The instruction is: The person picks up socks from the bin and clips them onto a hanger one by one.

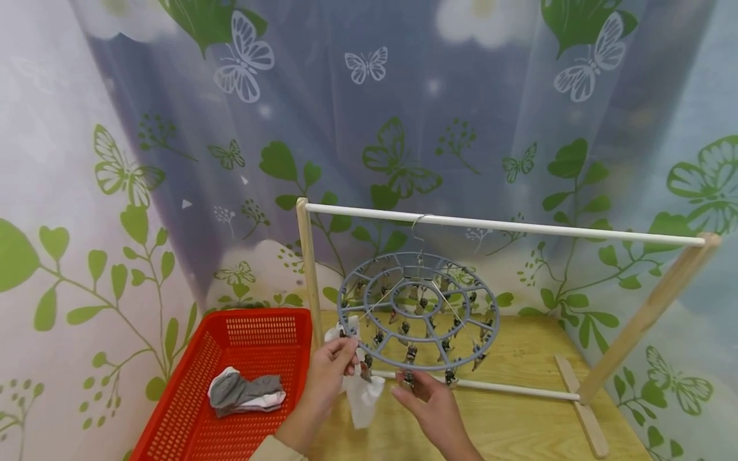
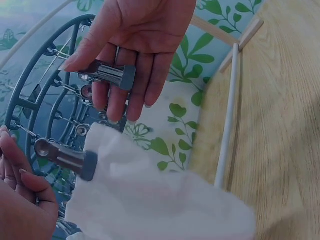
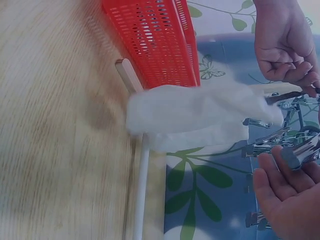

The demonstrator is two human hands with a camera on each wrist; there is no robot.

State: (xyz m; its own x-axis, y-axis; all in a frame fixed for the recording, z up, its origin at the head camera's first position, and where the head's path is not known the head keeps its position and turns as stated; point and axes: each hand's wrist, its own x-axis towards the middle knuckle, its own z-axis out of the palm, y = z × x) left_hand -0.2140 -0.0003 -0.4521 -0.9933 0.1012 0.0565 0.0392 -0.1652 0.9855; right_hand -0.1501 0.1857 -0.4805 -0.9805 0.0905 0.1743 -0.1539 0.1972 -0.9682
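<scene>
Lengthwise, the white cloth (image 1: 366,408) hangs downward from a metal clip (image 2: 66,157).

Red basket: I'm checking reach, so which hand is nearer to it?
Left. The left hand is just right of the red basket in the head view; the right hand is farther out on that same side.

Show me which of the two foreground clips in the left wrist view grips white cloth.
The lower clip, its end clamped on the white cloth; the upper clip holds no cloth.
</scene>
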